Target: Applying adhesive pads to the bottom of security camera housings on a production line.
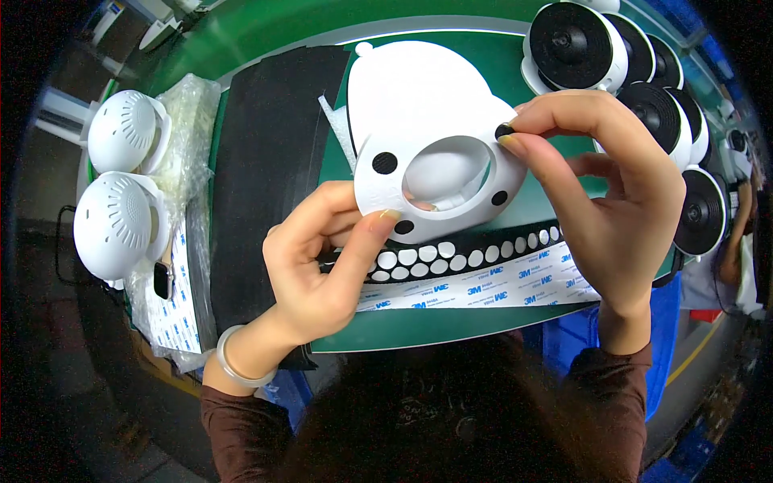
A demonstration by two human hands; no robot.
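My left hand (pixel 314 266) grips the lower left rim of a white ring-shaped base (pixel 370 181), thumb on its face. Behind the ring is a white rounded shell (pixel 415 84); whether the two are one piece I cannot tell. Black round pads (pixel 385 163) sit on the ring's face at the left, the bottom and the lower right. My right hand (pixel 616 169) pinches another small black round pad (pixel 504 130) between thumb and forefinger, at the ring's upper right. Just below the ring lies a black strip (pixel 403 278) with rows of white round spots.
White printed backing paper (pixel 483 291) borders the strip on the green table (pixel 419 338). Black sheets (pixel 266 153) lie to the left. Beyond them, white domed units (pixel 121 225) rest on clear plastic wrap (pixel 189 121). Several white units with black round faces (pixel 568 44) crowd the right.
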